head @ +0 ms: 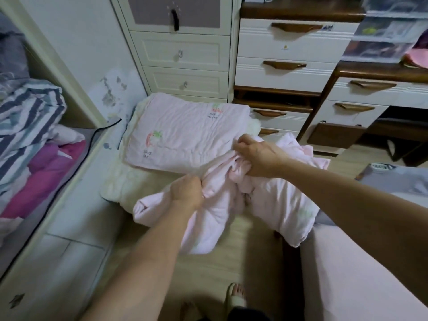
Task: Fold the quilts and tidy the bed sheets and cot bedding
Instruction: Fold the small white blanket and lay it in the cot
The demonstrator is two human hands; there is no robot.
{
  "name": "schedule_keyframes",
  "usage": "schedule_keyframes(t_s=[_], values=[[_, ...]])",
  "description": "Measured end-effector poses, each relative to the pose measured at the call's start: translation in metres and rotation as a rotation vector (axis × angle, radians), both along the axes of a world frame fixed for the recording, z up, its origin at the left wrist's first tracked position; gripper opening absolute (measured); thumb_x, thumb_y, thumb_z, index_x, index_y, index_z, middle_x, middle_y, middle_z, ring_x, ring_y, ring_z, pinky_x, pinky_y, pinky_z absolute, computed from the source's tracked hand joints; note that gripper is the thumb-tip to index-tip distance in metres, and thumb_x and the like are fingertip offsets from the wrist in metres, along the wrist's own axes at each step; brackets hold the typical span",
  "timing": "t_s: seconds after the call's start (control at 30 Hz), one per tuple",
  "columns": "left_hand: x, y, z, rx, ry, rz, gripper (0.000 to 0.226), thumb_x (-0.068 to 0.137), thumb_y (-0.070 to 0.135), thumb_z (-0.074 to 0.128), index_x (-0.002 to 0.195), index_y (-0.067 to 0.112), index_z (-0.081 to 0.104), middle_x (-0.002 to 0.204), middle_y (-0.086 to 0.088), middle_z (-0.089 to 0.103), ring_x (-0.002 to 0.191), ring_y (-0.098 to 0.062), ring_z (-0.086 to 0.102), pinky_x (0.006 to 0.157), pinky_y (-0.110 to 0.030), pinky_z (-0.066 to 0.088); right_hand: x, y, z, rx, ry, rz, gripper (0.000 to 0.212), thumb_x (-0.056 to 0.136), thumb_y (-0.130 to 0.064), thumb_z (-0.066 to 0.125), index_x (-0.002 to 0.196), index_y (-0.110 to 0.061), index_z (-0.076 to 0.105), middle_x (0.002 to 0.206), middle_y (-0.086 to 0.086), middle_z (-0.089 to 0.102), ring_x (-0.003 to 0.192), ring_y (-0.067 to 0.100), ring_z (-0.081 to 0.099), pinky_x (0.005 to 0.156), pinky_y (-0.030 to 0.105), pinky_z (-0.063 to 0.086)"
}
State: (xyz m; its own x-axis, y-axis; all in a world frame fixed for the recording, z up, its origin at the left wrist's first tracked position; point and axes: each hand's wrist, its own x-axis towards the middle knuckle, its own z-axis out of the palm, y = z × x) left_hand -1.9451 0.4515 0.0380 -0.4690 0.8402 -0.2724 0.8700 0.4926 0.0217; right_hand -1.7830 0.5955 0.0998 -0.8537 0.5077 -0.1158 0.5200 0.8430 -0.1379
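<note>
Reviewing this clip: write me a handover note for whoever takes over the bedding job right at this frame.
Left hand: grips the bunched pale pink quilt near its left side.
Right hand: grips the same quilt higher up, toward its right.
The quilt hangs crumpled between both hands, above the floor.
Done: a folded pink printed quilt lies flat on a cream fluffy blanket.
Left: shake out and fold the held quilt; the striped bedding in the open wardrobe on the left looks unfolded.

Both hands bury their fingertips in the bunched pink quilt (pixel 266 200), so its folded-in middle is hidden. The folded quilt (pixel 185 135) beyond the hands covers most of the cream blanket (pixel 120 181). Its small printed words are too blurred to read.
</note>
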Motion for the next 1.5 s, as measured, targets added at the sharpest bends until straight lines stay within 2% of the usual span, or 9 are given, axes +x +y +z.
schedule_keyframes(t_s=[0.13,0.23,0.33,0.53,0.67,0.83,1.07,1.3,1.5], values=[[-0.065,-0.017,0.058,0.045,0.092,0.045,0.036,0.077,0.047,0.069,0.09,0.014,0.062,0.103,-0.014,0.066,0.098,-0.032,0.065,0.071,-0.031,0.046,0.024,0.02,0.028,0.06,-0.174,-0.152,0.106,0.068,-0.03,0.083,0.15,-0.019,0.017,0.141,0.01,0.031,0.107,0.034,0.057,0.085,0.042,0.05],[-0.089,-0.054,0.078,0.287,0.136,0.107,0.025,0.073,0.028,0.071,0.079,0.007,0.06,0.087,-0.02,0.066,0.085,-0.037,0.064,0.066,-0.035,0.049,0.031,0.021,0.041,0.164,-0.021,-0.313,0.074,0.077,-0.02,0.076,0.139,-0.007,0.036,0.135,0.016,0.037,0.098,0.04,0.059,0.08,0.048,0.051],[-0.054,-0.119,0.043,-0.117,0.062,-0.053,0.043,0.081,0.033,0.068,0.113,0.006,0.061,0.105,-0.017,0.067,0.1,-0.035,0.064,0.083,-0.038,0.053,0.034,-0.046,-0.005,0.018,-0.27,-0.246,0.028,0.091,-0.012,0.056,0.118,-0.005,0.061,0.119,0.016,0.059,0.103,0.034,0.06,0.09,0.045,0.049],[-0.105,-0.143,0.059,0.049,0.298,0.095,0.024,0.082,0.018,0.066,0.103,0.006,0.065,0.102,-0.017,0.065,0.101,-0.034,0.059,0.089,-0.035,0.043,-0.002,-0.085,-0.024,0.196,-0.022,-0.292,0.018,0.085,-0.009,0.054,0.099,-0.005,0.064,0.1,0.017,0.066,0.104,0.032,0.051,0.086,0.037,0.033],[-0.057,-0.217,0.006,-0.314,0.08,-0.005,0.026,0.095,0.02,0.047,0.114,0.015,0.064,0.116,-0.008,0.066,0.11,-0.026,0.061,0.093,-0.036,0.047,0.022,-0.142,-0.07,0.068,-0.353,-0.214,0.028,0.093,-0.013,0.046,0.115,-0.005,0.061,0.118,0.013,0.062,0.11,0.03,0.057,0.083,0.027,0.043],[-0.102,-0.197,0.037,-0.238,0.405,0.021,0.03,0.096,0.016,0.041,0.119,0.022,0.06,0.124,0.001,0.057,0.119,-0.018,0.05,0.096,-0.034,0.036,0.002,-0.132,-0.032,0.093,-0.256,-0.362,0.023,0.089,-0.01,0.047,0.103,-0.017,0.063,0.105,0.004,0.066,0.1,0.025,0.063,0.088,0.035,0.041],[-0.099,-0.174,0.062,-0.216,0.066,0.302,0.034,0.095,0.008,0.045,0.128,0.007,0.054,0.135,-0.011,0.053,0.124,-0.027,0.052,0.095,-0.031,0.044,-0.03,-0.137,0.02,0.148,-0.4,-0.449,0.022,0.097,-0.025,0.041,0.107,-0.019,0.06,0.107,-0.001,0.062,0.101,0.019,0.059,0.074,0.026,0.041],[-0.125,-0.145,0.103,0.034,0.192,0.197,0.026,0.092,0.003,0.05,0.114,0.008,0.061,0.119,-0.012,0.061,0.117,-0.033,0.053,0.095,-0.036,0.046,-0.039,-0.118,0.048,-0.069,0.026,-0.77,0.027,0.09,-0.009,0.048,0.111,-0.002,0.064,0.114,0.021,0.062,0.11,0.039,0.056,0.095,0.057,0.044],[-0.173,-0.066,0.145,0.183,0.347,0.113,0.034,0.094,-0.002,0.038,0.117,0.011,0.059,0.118,-0.01,0.055,0.121,-0.033,0.043,0.099,-0.044,0.044,-0.065,-0.064,0.065,0.237,-0.069,-0.664,0.02,0.088,-0.017,0.052,0.101,-0.016,0.067,0.104,0.006,0.068,0.096,0.026,0.065,0.07,0.029,0.042]])
